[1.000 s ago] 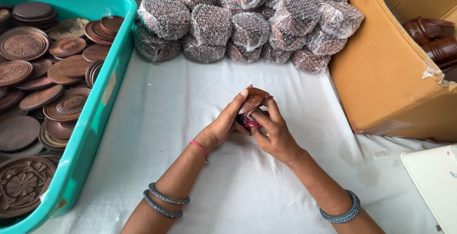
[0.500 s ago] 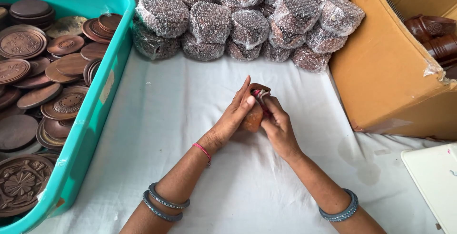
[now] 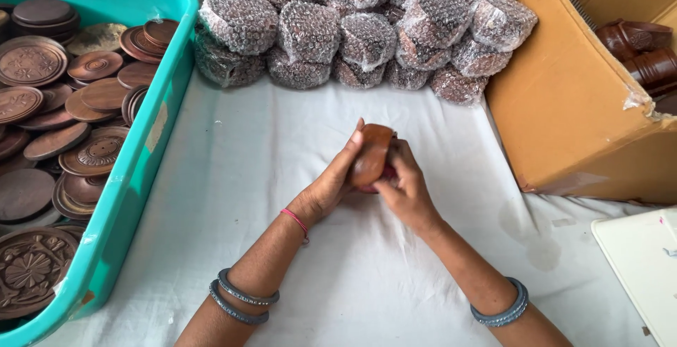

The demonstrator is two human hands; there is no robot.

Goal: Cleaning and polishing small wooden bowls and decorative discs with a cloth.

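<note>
Presently, I record the following, with every place taken from the white cloth [image 3: 282, 178] that covers the table.

Held item: a small brown wooden piece [image 3: 371, 153], rounded and smooth, raised just above the middle of the cloth and standing on edge between both hands.

Left hand [image 3: 331, 185]: I see the fingers stretched straight along the near left face of the wooden piece, flat against it, with the palm turned inward. A thin red thread circles the wrist, and two dark bangles sit further down the forearm.

Right hand [image 3: 405, 188]: closed about the right side of the wooden piece, fingers curled round its back. I also see a red patch low between the hands; I cannot tell what it is. A grey bangle sits on this forearm.

Grip: both hands are clamped on the wooden piece from opposite sides.

Teal tub [image 3: 141, 171]: along the left edge of the cloth, filled with carved brown wooden discs [image 3: 56, 107].

Bubble-wrapped bundles [image 3: 367, 29]: piled in rows along the far edge of the cloth.

Cardboard box [image 3: 571, 107]: at the right edge of the cloth, open, with dark brown pots [image 3: 645, 54] inside.

White board [image 3: 642, 269]: at the near right corner of the cloth.
</note>
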